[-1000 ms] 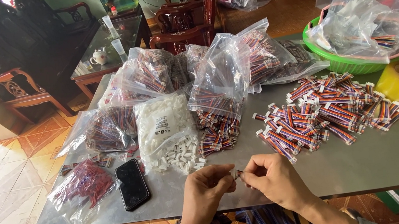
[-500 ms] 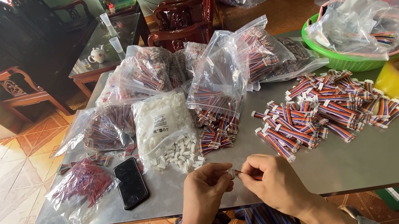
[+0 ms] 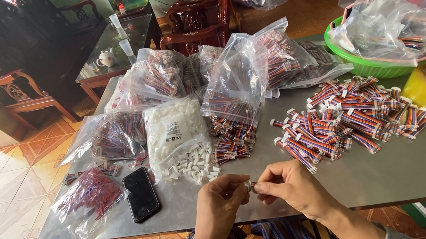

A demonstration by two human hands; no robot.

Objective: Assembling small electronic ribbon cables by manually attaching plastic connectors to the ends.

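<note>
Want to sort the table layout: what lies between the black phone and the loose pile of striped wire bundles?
In the head view, between the phone and the wire pile lie the bag of white connectors and a spilling bag of wire bundles.

Small white connector piece (image 3: 248, 186), pinched between the fingertips of your left hand (image 3: 218, 199) and right hand (image 3: 289, 186); mostly hidden, so its shape is hard to tell. You hold it just above the grey table's near edge, in front of the spilled white connectors
</note>
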